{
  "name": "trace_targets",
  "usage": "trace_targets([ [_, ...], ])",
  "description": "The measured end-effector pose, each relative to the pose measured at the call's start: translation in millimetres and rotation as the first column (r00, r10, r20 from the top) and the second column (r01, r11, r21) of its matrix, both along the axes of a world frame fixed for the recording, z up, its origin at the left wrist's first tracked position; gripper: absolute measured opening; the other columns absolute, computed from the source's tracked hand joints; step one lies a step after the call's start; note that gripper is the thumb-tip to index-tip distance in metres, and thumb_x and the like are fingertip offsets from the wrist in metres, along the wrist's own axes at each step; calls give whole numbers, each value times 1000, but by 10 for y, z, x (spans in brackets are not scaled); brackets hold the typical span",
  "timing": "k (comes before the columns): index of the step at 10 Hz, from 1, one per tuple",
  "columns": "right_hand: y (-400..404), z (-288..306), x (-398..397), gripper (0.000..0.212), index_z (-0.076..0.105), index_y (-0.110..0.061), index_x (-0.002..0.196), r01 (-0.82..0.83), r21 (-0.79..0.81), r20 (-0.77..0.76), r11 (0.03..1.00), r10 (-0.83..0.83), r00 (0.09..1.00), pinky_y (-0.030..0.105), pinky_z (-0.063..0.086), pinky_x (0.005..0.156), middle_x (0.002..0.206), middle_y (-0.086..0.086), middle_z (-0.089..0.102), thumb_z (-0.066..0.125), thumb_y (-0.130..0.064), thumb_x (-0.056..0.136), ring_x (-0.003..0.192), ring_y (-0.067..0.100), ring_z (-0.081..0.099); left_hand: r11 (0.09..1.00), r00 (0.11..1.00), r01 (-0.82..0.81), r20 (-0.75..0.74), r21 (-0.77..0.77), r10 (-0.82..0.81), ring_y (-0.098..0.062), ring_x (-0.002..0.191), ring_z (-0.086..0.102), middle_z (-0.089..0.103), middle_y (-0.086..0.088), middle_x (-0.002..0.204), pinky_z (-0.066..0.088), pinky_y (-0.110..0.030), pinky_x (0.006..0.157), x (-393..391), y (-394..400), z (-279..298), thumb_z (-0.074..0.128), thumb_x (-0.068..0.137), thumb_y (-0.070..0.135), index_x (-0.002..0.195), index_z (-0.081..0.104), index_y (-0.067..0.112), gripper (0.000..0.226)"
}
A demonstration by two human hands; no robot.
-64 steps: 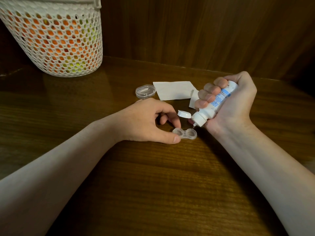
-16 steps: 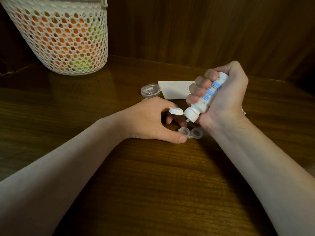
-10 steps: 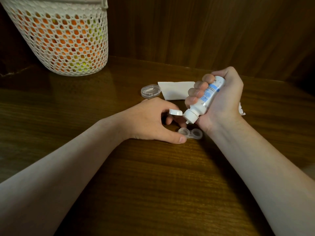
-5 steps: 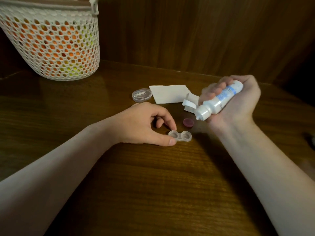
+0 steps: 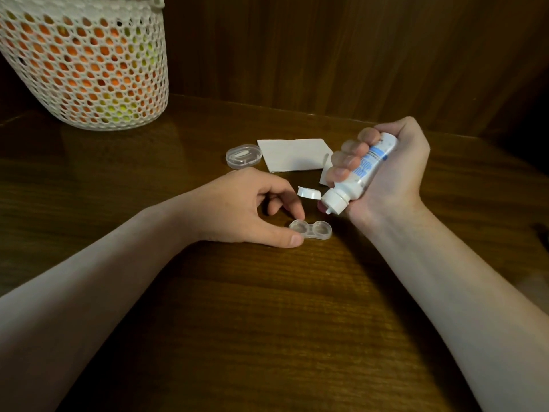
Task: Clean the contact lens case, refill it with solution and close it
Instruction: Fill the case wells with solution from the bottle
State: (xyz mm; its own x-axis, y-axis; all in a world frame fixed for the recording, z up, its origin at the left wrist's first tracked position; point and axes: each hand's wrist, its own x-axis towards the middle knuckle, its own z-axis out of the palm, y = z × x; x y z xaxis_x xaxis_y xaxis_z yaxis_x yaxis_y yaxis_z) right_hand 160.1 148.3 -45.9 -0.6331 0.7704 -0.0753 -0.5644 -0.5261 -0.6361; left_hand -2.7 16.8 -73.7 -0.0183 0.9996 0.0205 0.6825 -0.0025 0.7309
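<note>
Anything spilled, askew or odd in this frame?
Nothing stands out. The bottle is tilted over the open lens case, flip cap open, no spill visible on the table.

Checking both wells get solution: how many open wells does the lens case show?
2. Both wells are uncapped in the lens case on the table: the left well by the left hand's fingertips, the right well below the bottle's nozzle.

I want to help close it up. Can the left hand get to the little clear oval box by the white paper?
Probably yes. The left hand only pinches the clear two-well lens case, and the clear oval plastic box lies just beyond its knuckles on bare wooden table, nothing between. It must let go first.
</note>
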Motion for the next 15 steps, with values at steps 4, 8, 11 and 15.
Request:
trace_targets([
  [4, 7, 10, 5, 37, 51, -19, 54, 3, 36, -1, 999, -3, 1000, 22, 39, 46, 54, -4, 45, 49, -27, 91, 45, 10, 40, 1000, 1000, 1, -8, 10, 0, -2, 67, 47, 58, 19, 83, 39, -21, 57, 1, -7, -1, 89, 80, 48, 104, 77, 42, 28],
  [8, 11, 5, 1, 34, 51, -19, 56, 18, 25, -7, 1000, -18, 1000, 22, 38, 46, 55, -4, 45, 52, -27, 89, 46, 10, 40, 1000, 1000, 0, -10, 6, 0, -3, 68, 49, 58, 19, 83, 40, -21, 58, 5, -1, 3, 88, 80, 50, 105, 77, 42, 28],
  [11, 23, 1, -4, 36, 52, -19, 54, 18, 16, -14, 1000, -18, 1000, 22, 39, 46, 54, -5, 46, 52, -27, 89, 44, 10, 41, 1000, 1000, 6, 10, 2, -6, -3, 69, 49, 59, 15, 86, 41, -21, 58, 6, -3, 1, 89, 81, 48, 104, 77, 41, 27],
  [15, 26, 0, -8, 36, 52, -19, 53, 17, 18, -13, 1000, -16, 1000, 22, 39, 47, 53, -5, 46, 52, -28, 88, 44, 10, 41, 1000, 1000, 2, 13, -2, -2, 0, 68, 50, 59, 17, 84, 43, -18, 56, -6, -2, -6, 89, 81, 50, 104, 76, 43, 27],
])
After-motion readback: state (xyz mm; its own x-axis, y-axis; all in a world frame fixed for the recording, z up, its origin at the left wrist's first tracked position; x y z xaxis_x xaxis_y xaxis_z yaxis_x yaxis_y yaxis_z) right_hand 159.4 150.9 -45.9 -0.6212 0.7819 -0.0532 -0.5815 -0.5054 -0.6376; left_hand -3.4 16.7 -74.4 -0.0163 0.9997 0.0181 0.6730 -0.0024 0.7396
